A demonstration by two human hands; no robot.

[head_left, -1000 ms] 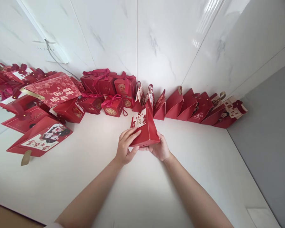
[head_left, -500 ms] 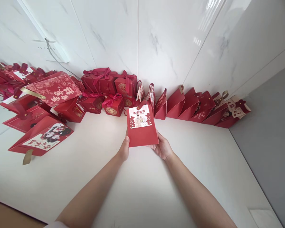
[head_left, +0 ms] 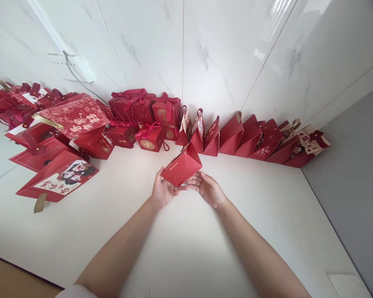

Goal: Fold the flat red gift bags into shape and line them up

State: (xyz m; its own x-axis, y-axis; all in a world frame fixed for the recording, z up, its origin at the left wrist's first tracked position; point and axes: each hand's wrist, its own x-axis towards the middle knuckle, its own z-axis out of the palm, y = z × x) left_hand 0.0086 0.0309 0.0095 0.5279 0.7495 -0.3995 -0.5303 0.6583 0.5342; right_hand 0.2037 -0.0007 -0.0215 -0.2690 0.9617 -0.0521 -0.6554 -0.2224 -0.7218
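Note:
A small red gift box, tapering like the upright ones behind it, is tilted above the white tabletop with a plain red face and small white lettering toward me. My left hand holds it at the lower left, thumb at its side and fingers beneath. Close to its lower right edge, my right hand is open, palm up and fingers stretched out; whether the fingertips touch the box I cannot tell. The printed couple label is turned out of sight.
Behind stand a row of red wedge-shaped boxes and ribbon-tied cube boxes along the marble-patterned wall. At left, more red boxes lie piled, one with a couple print. A grey panel borders the table's right side.
The box has been turned, so its printed front gives way to a plain face. My left hand has shifted underneath it, and my right hand's fingers have opened from its side.

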